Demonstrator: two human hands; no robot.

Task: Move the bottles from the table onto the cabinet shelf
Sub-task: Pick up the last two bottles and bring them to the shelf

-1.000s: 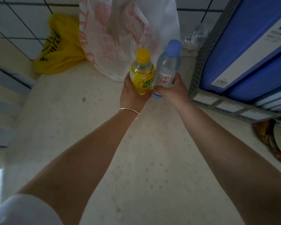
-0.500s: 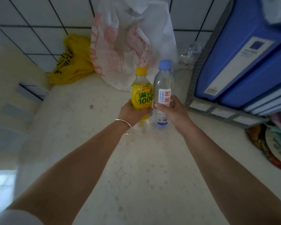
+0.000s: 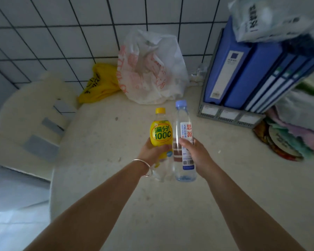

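While I watch from the head view, both bottles stand upright, side by side.
Left hand [image 3: 153, 151]: wrapped around yellow bottle [image 3: 160, 134].
Right hand [image 3: 198, 154]: wrapped around water bottle [image 3: 185, 140].
Table [image 3: 243, 178]: bottle bases possibly touching it.
White bag [image 3: 150, 73]: at 12 o'clock.
Blue binders [image 3: 246, 69]: at 2 o'clock.

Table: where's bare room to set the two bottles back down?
Free: the table near edge, between and beside both forearms, and the left strip below the yellow bag. Crowded: back by the white bag, right by the file rack and cloth pile.
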